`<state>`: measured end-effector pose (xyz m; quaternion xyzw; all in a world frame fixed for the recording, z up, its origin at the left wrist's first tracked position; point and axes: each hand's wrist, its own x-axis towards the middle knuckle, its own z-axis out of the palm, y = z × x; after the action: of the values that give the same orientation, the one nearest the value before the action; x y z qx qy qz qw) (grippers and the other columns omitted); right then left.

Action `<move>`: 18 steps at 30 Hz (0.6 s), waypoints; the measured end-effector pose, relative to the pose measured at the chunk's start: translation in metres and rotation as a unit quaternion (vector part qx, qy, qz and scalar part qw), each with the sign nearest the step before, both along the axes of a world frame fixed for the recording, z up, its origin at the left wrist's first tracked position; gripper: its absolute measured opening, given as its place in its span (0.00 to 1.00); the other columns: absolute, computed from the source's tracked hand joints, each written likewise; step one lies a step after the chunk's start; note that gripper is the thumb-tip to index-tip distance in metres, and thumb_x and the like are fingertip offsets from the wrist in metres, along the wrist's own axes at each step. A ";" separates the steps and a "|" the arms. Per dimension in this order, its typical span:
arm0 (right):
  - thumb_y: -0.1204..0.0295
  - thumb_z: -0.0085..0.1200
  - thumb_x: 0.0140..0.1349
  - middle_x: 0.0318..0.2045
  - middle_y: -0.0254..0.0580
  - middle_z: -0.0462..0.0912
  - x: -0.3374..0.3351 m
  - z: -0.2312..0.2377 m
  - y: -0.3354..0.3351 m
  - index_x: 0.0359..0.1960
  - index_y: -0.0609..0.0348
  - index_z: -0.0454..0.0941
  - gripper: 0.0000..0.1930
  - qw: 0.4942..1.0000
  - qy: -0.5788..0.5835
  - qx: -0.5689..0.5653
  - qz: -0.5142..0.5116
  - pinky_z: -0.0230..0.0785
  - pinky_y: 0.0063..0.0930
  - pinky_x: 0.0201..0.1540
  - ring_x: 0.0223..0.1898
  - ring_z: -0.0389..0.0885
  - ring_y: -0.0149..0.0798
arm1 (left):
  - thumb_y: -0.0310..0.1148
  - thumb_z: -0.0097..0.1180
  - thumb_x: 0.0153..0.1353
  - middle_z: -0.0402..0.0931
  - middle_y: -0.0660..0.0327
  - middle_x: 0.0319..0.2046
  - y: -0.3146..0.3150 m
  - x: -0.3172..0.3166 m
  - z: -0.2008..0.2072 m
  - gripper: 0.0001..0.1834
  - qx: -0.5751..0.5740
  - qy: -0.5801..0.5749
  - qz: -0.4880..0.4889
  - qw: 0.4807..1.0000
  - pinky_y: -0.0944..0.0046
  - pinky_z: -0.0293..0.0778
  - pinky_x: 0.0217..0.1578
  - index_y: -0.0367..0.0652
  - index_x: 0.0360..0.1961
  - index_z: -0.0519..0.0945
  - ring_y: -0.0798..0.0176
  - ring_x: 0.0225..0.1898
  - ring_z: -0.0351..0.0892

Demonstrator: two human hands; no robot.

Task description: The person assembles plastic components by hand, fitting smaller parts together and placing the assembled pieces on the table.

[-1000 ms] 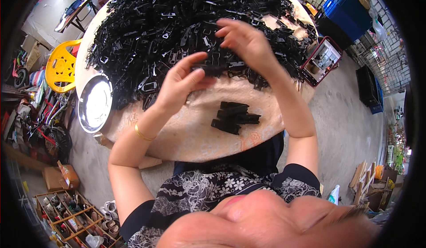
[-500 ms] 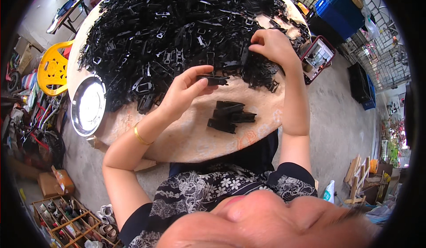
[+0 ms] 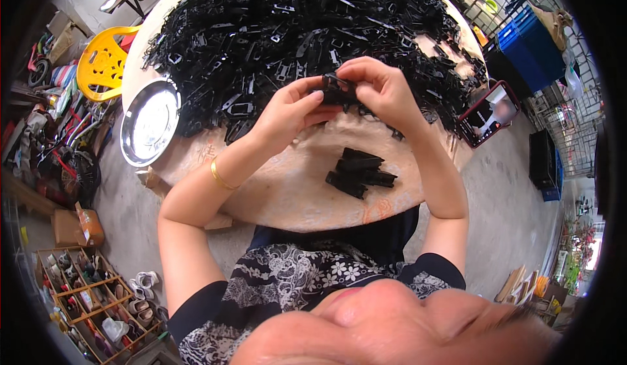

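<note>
Pinching black plastic clip (image 3: pixel 336 89) between fingers (image 3: pixel 320 97) of both hands.

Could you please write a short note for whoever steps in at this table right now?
Left hand and right hand: both are raised over the round table, pinching one small black plastic part between the fingertips; the grip of each hand is closed on it.
Supply: a big heap of loose black parts covers the far half of the table.
Done: a small stack of black pieces lies on the bare near side.
Left: nearly the whole heap looks untouched.
Nearby: a metal dish sits at the left edge, and a phone in a red case at the right.
</note>
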<state>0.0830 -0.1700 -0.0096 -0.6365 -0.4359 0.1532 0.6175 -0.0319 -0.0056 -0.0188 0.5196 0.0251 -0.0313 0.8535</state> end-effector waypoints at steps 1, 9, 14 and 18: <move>0.84 0.46 0.48 0.39 0.40 0.76 -0.005 0.001 0.002 0.39 0.70 0.76 0.14 1.000 -0.016 0.005 0.007 0.71 0.20 0.42 0.37 0.77 0.28 | 0.26 0.41 0.65 0.68 0.52 0.51 0.000 0.000 -0.002 0.20 -0.001 0.001 0.002 1.000 0.57 0.71 0.53 0.31 0.57 0.62 0.56 0.50 0.74; 0.76 0.62 0.45 0.42 0.49 0.74 -0.026 0.013 0.006 0.44 0.65 0.75 0.21 0.954 -0.296 -0.050 -0.018 0.72 0.28 0.42 0.40 0.77 0.42 | 0.28 0.43 0.65 0.72 0.58 0.45 -0.003 -0.003 -0.003 0.16 0.033 0.027 0.045 0.998 0.67 0.75 0.48 0.32 0.53 0.67 0.69 0.45 0.74; 0.75 0.62 0.43 0.42 0.51 0.71 -0.036 0.015 0.009 0.46 0.67 0.72 0.25 0.914 -0.401 -0.059 -0.030 0.72 0.32 0.42 0.39 0.76 0.48 | 0.28 0.44 0.65 0.73 0.60 0.42 0.006 0.000 -0.012 0.15 0.029 0.024 0.028 0.999 0.68 0.75 0.47 0.33 0.52 0.68 0.69 0.43 0.75; 0.80 0.58 0.45 0.39 0.47 0.73 -0.030 0.013 0.006 0.46 0.67 0.72 0.22 0.916 -0.394 -0.035 -0.072 0.73 0.30 0.36 0.34 0.77 0.45 | 0.28 0.43 0.65 0.74 0.57 0.43 -0.002 -0.002 -0.003 0.16 -0.004 -0.003 0.045 0.999 0.66 0.75 0.48 0.33 0.53 0.68 0.64 0.45 0.75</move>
<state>0.0529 -0.1643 0.0030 -0.6961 -0.5914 -0.1394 0.3824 -0.0335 -0.0081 -0.0215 0.5144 0.0460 0.0085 0.8563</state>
